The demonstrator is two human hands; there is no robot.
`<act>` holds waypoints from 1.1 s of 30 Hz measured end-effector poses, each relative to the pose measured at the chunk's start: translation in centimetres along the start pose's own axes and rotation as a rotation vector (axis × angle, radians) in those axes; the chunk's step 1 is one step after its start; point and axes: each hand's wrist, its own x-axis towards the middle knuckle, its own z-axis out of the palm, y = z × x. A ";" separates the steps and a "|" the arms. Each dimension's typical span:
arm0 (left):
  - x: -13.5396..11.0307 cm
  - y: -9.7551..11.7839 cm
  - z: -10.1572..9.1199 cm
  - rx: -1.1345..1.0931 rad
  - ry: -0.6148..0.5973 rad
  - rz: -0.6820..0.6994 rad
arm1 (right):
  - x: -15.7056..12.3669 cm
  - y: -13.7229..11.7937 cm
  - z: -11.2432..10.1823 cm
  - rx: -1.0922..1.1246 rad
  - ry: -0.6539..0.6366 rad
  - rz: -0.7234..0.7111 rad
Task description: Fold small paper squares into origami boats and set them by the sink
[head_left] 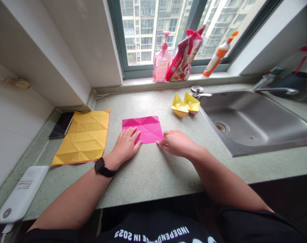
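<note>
A pink sheet of origami paper, marked with crossing creases, lies on the counter in front of me. My left hand rests flat over its lower left part, fingers stretched out and a dark watch on the wrist. At the lower right corner, my right hand pinches the paper's edge between thumb and forefinger. Its other fingers are curled. Left of my hands is a stack of creased golden-yellow paper. Beyond my right hand stand two folded yellow paper boats, side by side.
A steel sink is set into the counter at the right. A phone lies partly under the golden paper, and a white power bank with a cable is at front left. A pink pump bottle and a red bag stand on the sill.
</note>
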 end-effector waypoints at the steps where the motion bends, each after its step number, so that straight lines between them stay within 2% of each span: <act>1: 0.0 0.0 0.0 0.002 -0.005 -0.002 | -0.3 0.5 -0.2 -0.018 -0.014 0.026; 4: 0.0 0.0 0.0 0.013 -0.021 -0.001 | -0.9 2.4 -0.7 -0.027 -0.047 0.095; 6: 0.1 0.1 0.0 0.019 -0.025 -0.001 | -0.7 3.6 -1.0 -0.019 -0.007 0.141; 9: 0.4 0.1 0.1 0.025 -0.019 -0.008 | 0.5 4.3 -0.7 -0.035 0.197 0.104; 12: 0.7 0.2 0.3 0.025 0.002 -0.020 | 1.9 3.3 0.5 0.031 0.354 -0.044; 16: 0.9 0.4 0.4 0.031 0.004 -0.044 | 3.0 1.3 2.9 0.099 0.295 -0.212; 19: 0.8 0.5 0.3 0.023 0.002 -0.064 | 3.3 0.8 3.8 0.126 0.226 -0.227; 23: 0.6 0.4 0.2 0.035 0.010 -0.126 | 3.4 1.5 3.7 0.182 0.199 -0.203; 27: 0.3 -0.9 -0.2 0.050 -0.050 -0.199 | 3.4 1.9 3.5 0.198 0.187 -0.202; 33: -0.2 -3.8 -1.4 0.062 -0.118 -0.239 | 3.3 2.0 3.7 0.179 0.192 -0.213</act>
